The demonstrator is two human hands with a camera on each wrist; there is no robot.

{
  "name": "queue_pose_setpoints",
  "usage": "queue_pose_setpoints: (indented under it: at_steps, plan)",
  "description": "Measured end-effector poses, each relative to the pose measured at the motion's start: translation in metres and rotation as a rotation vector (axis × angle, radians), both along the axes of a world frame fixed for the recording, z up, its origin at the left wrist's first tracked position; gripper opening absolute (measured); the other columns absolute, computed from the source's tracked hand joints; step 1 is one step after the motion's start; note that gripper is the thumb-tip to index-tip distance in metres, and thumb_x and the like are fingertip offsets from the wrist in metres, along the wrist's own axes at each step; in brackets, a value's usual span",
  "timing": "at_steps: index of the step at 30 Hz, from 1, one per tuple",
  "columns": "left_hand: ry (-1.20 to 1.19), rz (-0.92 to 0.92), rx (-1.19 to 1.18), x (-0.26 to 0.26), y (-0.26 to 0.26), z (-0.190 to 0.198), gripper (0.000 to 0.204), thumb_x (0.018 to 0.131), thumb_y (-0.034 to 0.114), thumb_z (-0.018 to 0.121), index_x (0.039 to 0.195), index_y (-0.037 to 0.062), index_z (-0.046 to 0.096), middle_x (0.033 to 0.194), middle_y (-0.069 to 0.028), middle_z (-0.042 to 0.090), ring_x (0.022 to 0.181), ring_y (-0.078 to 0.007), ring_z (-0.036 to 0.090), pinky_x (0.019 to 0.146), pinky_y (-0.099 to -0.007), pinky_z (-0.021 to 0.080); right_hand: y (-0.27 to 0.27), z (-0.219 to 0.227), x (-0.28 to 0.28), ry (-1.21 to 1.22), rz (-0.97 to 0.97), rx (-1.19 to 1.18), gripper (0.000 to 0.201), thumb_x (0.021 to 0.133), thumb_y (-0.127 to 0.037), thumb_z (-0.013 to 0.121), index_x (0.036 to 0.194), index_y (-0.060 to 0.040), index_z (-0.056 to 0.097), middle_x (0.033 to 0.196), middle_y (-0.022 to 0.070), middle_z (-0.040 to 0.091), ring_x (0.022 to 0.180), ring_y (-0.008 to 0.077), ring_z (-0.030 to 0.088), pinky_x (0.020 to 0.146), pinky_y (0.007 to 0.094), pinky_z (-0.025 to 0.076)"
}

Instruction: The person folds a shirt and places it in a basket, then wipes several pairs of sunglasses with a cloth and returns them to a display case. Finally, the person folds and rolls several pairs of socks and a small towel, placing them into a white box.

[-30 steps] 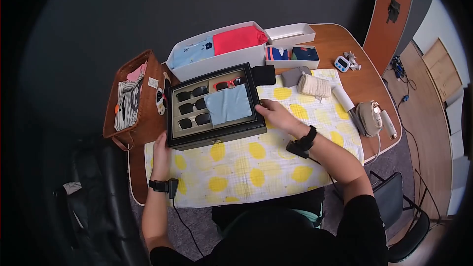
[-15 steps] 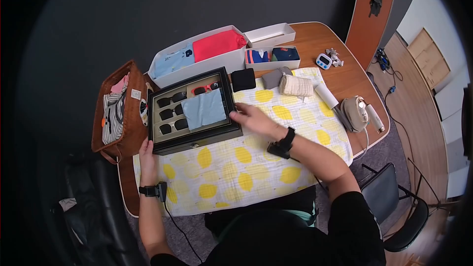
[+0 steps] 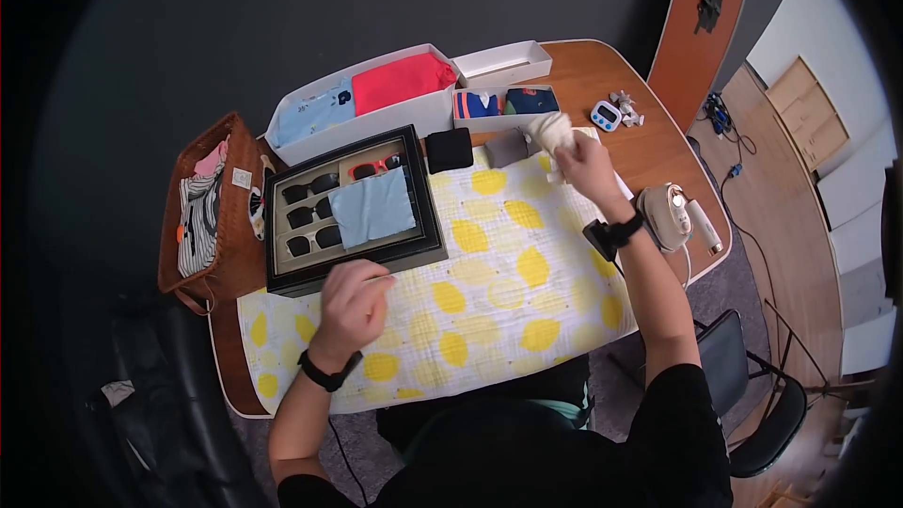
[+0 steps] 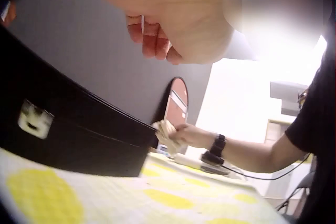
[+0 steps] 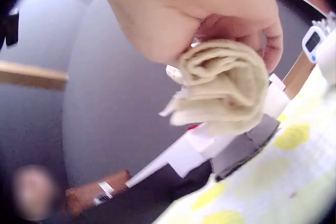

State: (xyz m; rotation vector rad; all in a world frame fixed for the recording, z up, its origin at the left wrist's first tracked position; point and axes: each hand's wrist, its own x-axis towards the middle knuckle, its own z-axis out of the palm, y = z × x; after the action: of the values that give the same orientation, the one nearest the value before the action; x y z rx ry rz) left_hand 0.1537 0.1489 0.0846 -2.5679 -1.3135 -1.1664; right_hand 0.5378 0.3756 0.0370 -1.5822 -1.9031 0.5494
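Observation:
My right hand [image 3: 591,171] grips a rolled cream cloth [image 3: 550,132] above the back right part of the lemon-print cloth [image 3: 489,296]. In the right wrist view, the coiled end of the cream cloth hangs below the fingers. My left hand [image 3: 354,309], its fingers loosely curled around nothing, hovers just in front of the black display case [image 3: 429,216]. Inside that case are several pairs of sunglasses [image 3: 310,190], with a light blue wiping cloth [image 3: 373,211] lying over part of it. A metal clasp [image 4: 35,119] shows on its front in the left wrist view.
Left of the case stands a brown basket [image 3: 237,226] of clothes. Behind are a white box [image 3: 376,130] with folded clothes and a smaller sock box [image 3: 505,120]. A black folded item [image 3: 450,150] and grey cloth [image 3: 508,149] lie beside the case. At right sits a beige steamer [image 3: 666,221].
Both hands have left the display case. My right hand has moved right and lifted the rolled cream cloth; my left has come in front of the case.

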Motion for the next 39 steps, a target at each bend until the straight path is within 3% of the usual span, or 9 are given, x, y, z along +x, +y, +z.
queue_pose_setpoints:
  at_steps: [1, 3, 8, 12, 14, 17, 25, 31, 39]
  plan:
    - [-0.002, -0.004, -0.006, 0.012, 0.002, -0.003, 0.021, 0.08, -0.011, 0.064, 0.098, -0.0009, 0.068, 0.101, -0.0142, 0.067, 0.091, -0.0354, 0.066, 0.081, -0.0408, 0.053, -0.006, 0.003, 0.002, -0.002, -0.004, -0.006, 0.021, 0.095, -0.025, 0.067, 0.099, -0.0044, 0.067, 0.09, 0.0098, 0.074, 0.071, 0.0271, 0.069, 0.066, 0.0317, 0.052]
    - [-0.253, -0.091, -0.274, 0.036, 0.006, -0.012, 0.016, 0.084, -0.007, 0.067, 0.098, -0.0018, 0.068, 0.098, -0.0139, 0.068, 0.085, -0.0296, 0.069, 0.074, -0.0357, 0.054, -0.022, 0.014, 0.009, 0.818, 0.193, -0.248, 0.029, 0.105, -0.027, 0.058, 0.104, -0.0004, 0.068, 0.089, 0.0005, 0.072, 0.071, 0.0133, 0.064, 0.067, 0.0305, 0.051]
    - [-0.67, -0.169, -0.726, 0.103, 0.041, -0.028, 0.029, 0.09, -0.004, 0.067, 0.119, -0.0025, 0.065, 0.104, -0.014, 0.069, 0.084, -0.0186, 0.069, 0.077, -0.0282, 0.054, -0.072, 0.026, -0.004, 0.699, 0.383, -0.327, 0.047, 0.11, -0.037, 0.046, 0.106, 0.0029, 0.071, 0.094, 0.0021, 0.072, 0.082, 0.0084, 0.062, 0.076, 0.029, 0.051]
    - [-0.865, -0.078, -0.519, 0.146, 0.067, -0.022, 0.036, 0.089, 0.001, 0.069, 0.124, 0.0005, 0.062, 0.099, -0.0118, 0.069, 0.084, -0.024, 0.07, 0.076, -0.0322, 0.055, -0.108, 0.037, -0.024, 0.319, 0.524, -0.367, 0.046, 0.11, -0.034, 0.046, 0.108, 0.0056, 0.068, 0.09, 0.005, 0.071, 0.082, 0.0108, 0.058, 0.079, 0.0311, 0.051]
    - [-0.548, 0.015, -0.183, 0.151, 0.076, -0.019, 0.028, 0.087, 0.002, 0.07, 0.115, 0.0001, 0.067, 0.094, -0.0124, 0.069, 0.084, -0.027, 0.069, 0.075, -0.0346, 0.055, -0.119, 0.042, -0.027, 0.328, 0.538, -0.344, 0.048, 0.11, -0.036, 0.046, 0.105, 0.0055, 0.069, 0.086, 0.0089, 0.071, 0.078, 0.0128, 0.06, 0.076, 0.0328, 0.052]
    - [-0.433, -0.063, -0.62, 0.139, 0.073, -0.033, 0.015, 0.085, 0.004, 0.072, 0.1, 0.0001, 0.072, 0.088, -0.0135, 0.067, 0.081, -0.031, 0.068, 0.072, -0.0382, 0.054, -0.13, 0.037, -0.027, 0.392, 0.501, -0.281, 0.049, 0.107, -0.038, 0.051, 0.094, 0.0042, 0.071, 0.073, 0.0175, 0.068, 0.064, 0.0202, 0.061, 0.065, 0.0372, 0.051]
    - [-0.244, 0.074, -0.415, 0.113, 0.057, -0.006, 0.008, 0.086, 0.008, 0.073, 0.088, 0.0013, 0.071, 0.08, -0.0163, 0.069, 0.071, -0.0373, 0.066, 0.062, -0.0385, 0.052, -0.14, 0.025, 0.0, -0.082, 0.163, -0.002, 0.052, 0.095, -0.04, 0.068, 0.062, 0.0004, 0.067, 0.054, 0.0203, 0.055, 0.048, 0.0382, 0.053, 0.05, 0.043, 0.044]
    - [-0.881, 0.071, -0.773, 0.102, 0.065, 0.02, 0.014, 0.099, 0.012, 0.066, 0.103, -0.0014, 0.07, 0.074, 0.0018, 0.067, 0.055, -0.0043, 0.052, 0.05, -0.0239, 0.04, -0.144, 0.015, 0.017, -0.296, 0.182, 0.206, 0.054, 0.092, -0.044, 0.07, 0.057, -0.0019, 0.064, 0.053, 0.0174, 0.056, 0.048, 0.037, 0.055, 0.05, 0.0459, 0.042]
    - [-1.15, -0.176, -0.432, 0.125, 0.08, 0.07, 0.019, 0.101, 0.008, 0.064, 0.11, -0.0074, 0.069, 0.096, -0.0079, 0.074, 0.083, -0.0074, 0.067, 0.075, -0.0203, 0.052, -0.148, 0.083, 0.008, -0.045, 0.329, 0.294, 0.047, 0.084, -0.038, 0.079, 0.058, -0.0038, 0.059, 0.057, 0.0181, 0.054, 0.053, 0.0374, 0.057, 0.05, 0.0425, 0.045]
